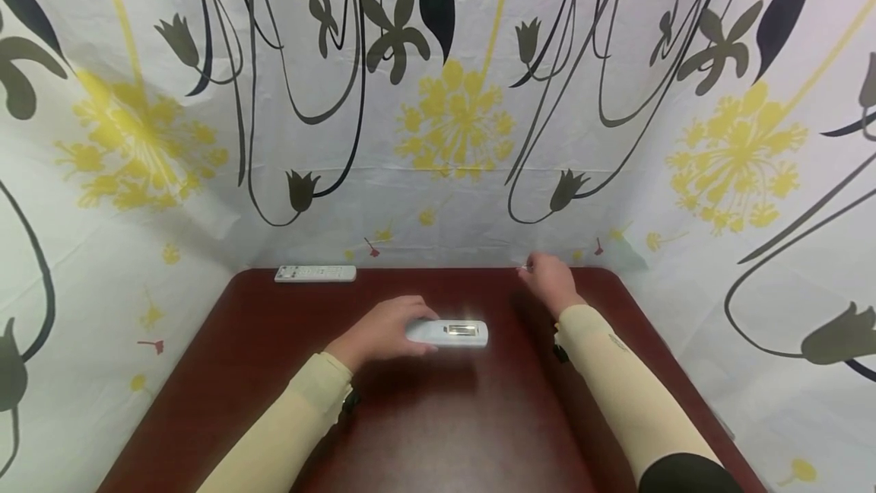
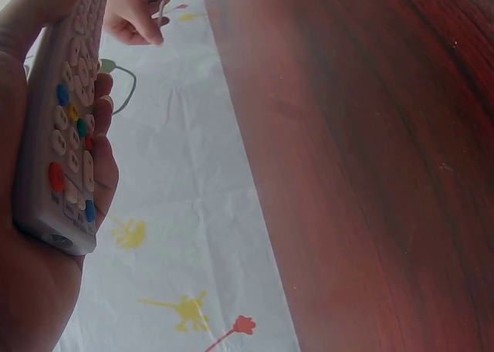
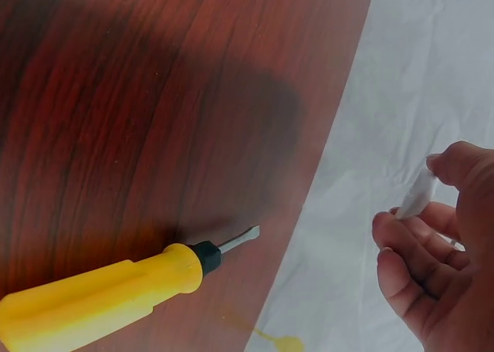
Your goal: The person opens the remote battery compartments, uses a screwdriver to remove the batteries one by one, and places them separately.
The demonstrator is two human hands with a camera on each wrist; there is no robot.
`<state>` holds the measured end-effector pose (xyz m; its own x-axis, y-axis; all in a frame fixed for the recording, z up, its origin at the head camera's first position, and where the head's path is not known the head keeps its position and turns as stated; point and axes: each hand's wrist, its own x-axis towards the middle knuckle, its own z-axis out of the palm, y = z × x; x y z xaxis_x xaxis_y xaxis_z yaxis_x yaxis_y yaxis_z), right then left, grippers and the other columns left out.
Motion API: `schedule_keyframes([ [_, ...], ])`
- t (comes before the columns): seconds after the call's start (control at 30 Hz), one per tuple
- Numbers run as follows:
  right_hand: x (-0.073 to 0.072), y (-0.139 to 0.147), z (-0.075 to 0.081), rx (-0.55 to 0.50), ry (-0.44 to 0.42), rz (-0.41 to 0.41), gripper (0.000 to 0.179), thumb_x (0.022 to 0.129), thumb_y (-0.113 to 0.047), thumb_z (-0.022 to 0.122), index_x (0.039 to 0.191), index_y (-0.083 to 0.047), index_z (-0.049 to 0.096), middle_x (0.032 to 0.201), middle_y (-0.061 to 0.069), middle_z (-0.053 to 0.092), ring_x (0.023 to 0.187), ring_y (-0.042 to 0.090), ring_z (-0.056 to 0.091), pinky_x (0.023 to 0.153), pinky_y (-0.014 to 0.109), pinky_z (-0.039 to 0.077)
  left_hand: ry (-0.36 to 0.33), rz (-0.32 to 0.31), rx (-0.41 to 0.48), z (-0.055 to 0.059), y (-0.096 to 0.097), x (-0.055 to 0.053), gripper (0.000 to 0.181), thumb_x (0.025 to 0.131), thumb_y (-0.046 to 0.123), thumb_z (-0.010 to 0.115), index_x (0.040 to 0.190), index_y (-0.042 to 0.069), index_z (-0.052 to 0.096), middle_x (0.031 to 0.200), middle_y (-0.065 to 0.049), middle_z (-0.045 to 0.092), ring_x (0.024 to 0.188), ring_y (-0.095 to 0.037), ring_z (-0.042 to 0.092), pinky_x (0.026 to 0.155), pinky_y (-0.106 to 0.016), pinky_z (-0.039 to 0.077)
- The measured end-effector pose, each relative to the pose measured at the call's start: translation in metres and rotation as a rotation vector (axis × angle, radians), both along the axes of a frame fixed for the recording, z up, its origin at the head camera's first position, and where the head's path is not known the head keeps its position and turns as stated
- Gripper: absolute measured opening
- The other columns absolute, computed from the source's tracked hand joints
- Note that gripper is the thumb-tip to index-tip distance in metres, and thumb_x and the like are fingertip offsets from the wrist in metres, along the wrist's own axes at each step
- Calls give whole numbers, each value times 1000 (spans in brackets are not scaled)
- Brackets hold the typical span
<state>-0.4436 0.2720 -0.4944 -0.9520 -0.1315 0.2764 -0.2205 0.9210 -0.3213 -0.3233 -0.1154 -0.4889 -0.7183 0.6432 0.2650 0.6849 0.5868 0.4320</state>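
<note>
The left hand (image 1: 379,335) grips a remote (image 1: 433,332) by one end, thumb on one side and fingers curled round the other. The remote is held above the middle of the tabletop (image 1: 438,440), nearly level, its free end pointing toward the person's right. Its back faces up, with an opening (image 1: 461,330) near that end; something shiny shows inside, too small to tell what. On the other face, seen from the left wrist, are pale buttons among red, blue, yellow and green ones.

The right hand (image 1: 551,284) is at the far edge of the tabletop, to the right of the remote and well apart from it. It pinches a small white piece (image 3: 419,195) between thumb and fingers.

Near the right hand, a screwdriver (image 3: 100,306) with a yellow handle and black collar lies on the tabletop, its metal tip toward the edge. A second remote (image 1: 315,274), white, lies buttons up along the far left edge. Beyond hangs a white cloth (image 1: 438,238) printed with flowers.
</note>
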Motion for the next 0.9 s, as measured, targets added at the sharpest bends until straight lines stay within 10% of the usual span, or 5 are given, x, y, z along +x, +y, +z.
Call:
schedule_keyframes([
  [0.9, -37, 4, -21, 18, -89, -108, 27, 104, -26, 77, 96, -2, 68, 89, 17, 72, 80, 38, 68, 73, 57, 57, -13, 5, 3, -3, 1, -2, 44, 91, 52, 90, 127, 30, 77, 114, 15, 65, 100, -8, 59, 88, -32, 54],
])
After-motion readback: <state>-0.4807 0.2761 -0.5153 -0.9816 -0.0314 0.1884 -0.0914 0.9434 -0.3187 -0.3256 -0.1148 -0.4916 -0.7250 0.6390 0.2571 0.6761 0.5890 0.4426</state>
